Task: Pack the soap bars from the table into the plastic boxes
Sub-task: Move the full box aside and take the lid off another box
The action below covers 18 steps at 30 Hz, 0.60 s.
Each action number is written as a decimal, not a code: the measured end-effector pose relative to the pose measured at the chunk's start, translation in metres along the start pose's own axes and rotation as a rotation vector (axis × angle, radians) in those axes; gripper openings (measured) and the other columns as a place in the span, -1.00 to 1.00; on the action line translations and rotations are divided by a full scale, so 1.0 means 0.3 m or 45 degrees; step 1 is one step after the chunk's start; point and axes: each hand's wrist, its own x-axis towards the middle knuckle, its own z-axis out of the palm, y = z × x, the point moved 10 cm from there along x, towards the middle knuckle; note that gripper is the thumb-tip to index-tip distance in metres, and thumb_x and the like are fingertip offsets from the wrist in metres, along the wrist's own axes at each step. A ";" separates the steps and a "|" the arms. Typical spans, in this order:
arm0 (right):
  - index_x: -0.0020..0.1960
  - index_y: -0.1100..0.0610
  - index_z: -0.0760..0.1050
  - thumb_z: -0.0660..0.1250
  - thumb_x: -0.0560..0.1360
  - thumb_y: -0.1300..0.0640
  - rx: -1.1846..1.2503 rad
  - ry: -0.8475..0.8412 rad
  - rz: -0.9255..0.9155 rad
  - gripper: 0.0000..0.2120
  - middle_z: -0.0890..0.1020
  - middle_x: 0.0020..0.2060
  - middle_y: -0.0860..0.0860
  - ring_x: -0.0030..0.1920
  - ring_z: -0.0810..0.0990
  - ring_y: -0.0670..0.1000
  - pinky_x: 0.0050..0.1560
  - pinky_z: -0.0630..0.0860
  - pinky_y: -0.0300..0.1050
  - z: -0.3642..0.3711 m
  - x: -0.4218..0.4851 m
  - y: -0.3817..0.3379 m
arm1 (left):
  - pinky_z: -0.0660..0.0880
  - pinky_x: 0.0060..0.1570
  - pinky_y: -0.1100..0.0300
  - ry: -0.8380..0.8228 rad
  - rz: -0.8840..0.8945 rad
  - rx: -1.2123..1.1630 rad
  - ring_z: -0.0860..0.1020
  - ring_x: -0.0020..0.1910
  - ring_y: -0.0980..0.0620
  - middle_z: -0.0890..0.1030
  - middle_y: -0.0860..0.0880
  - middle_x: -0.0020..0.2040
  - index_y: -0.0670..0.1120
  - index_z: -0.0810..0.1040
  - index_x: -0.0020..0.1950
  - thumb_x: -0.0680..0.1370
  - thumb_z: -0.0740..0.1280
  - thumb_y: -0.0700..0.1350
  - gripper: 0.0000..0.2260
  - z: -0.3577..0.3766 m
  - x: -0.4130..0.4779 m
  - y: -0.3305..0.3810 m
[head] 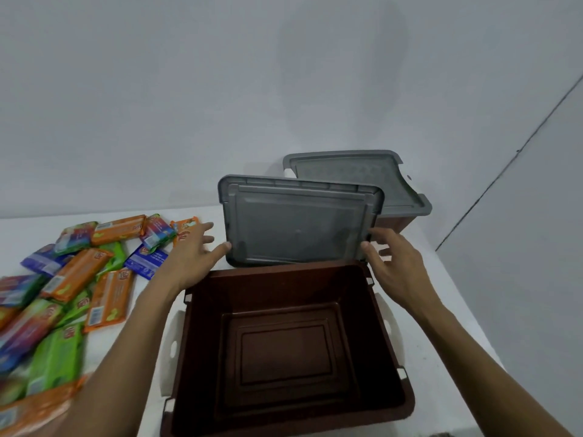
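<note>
A brown plastic box [391, 367] stands open and empty in front of me on the white table. Its grey lid [296, 222] stands tilted up behind the box's far edge. My left hand [192, 250] touches the lid's left edge with the thumb, fingers spread. My right hand [388, 257] holds the lid's right edge between thumb and fingers. A second brown box [394, 222] with a grey lid [356, 175] on top sits behind, to the right. Several wrapped soap bars [75, 279] in orange, green and blue lie heaped at the left.
A grey wall rises just behind the table [457, 294]. The table's right edge runs diagonally past the boxes, with floor beyond. White latches hang on the near box's sides.
</note>
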 end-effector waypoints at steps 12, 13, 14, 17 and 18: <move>0.42 -0.08 0.30 0.22 0.61 0.00 0.120 -0.310 -0.027 -0.61 0.54 0.11 -0.12 0.04 0.56 -0.07 0.06 0.46 -0.22 0.119 -0.178 -0.053 | 0.38 -0.08 0.27 0.174 0.125 0.005 0.49 0.04 0.11 0.55 0.10 0.10 0.10 0.49 0.23 0.61 0.17 0.08 -0.76 -0.009 -0.270 -0.090; 0.41 -0.08 0.31 0.22 0.61 0.01 0.118 -0.304 -0.026 -0.62 0.53 0.08 -0.13 -0.01 0.55 -0.09 0.03 0.47 -0.22 0.116 -0.183 -0.055 | 0.39 -0.03 0.22 0.188 0.123 0.003 0.48 0.06 0.10 0.54 0.10 0.12 0.10 0.49 0.25 0.62 0.16 0.07 -0.75 -0.012 -0.275 -0.094; 0.41 -0.08 0.31 0.22 0.61 0.01 0.119 -0.293 -0.023 -0.62 0.53 0.07 -0.14 -0.04 0.55 -0.10 0.02 0.48 -0.22 0.113 -0.189 -0.059 | 0.41 0.02 0.17 0.197 0.118 0.005 0.49 0.10 0.07 0.55 0.08 0.15 0.09 0.49 0.28 0.62 0.16 0.07 -0.73 -0.016 -0.279 -0.101; 0.41 -0.07 0.32 0.22 0.61 0.03 0.106 -0.277 -0.022 -0.62 0.53 0.06 -0.14 -0.12 0.53 -0.16 -0.02 0.47 -0.24 0.111 -0.217 -0.064 | 0.42 0.15 0.09 0.198 0.105 0.005 0.49 0.24 -0.04 0.55 0.01 0.25 0.10 0.45 0.34 0.63 0.13 0.07 -0.69 -0.019 -0.294 -0.118; 0.41 -0.07 0.31 0.22 0.61 0.04 0.101 -0.278 -0.023 -0.62 0.54 0.07 -0.13 -0.13 0.53 -0.17 -0.03 0.47 -0.24 0.111 -0.225 -0.066 | 0.41 0.16 0.09 0.197 0.107 0.006 0.49 0.25 -0.05 0.55 -0.01 0.27 0.11 0.45 0.35 0.63 0.12 0.07 -0.69 -0.018 -0.300 -0.122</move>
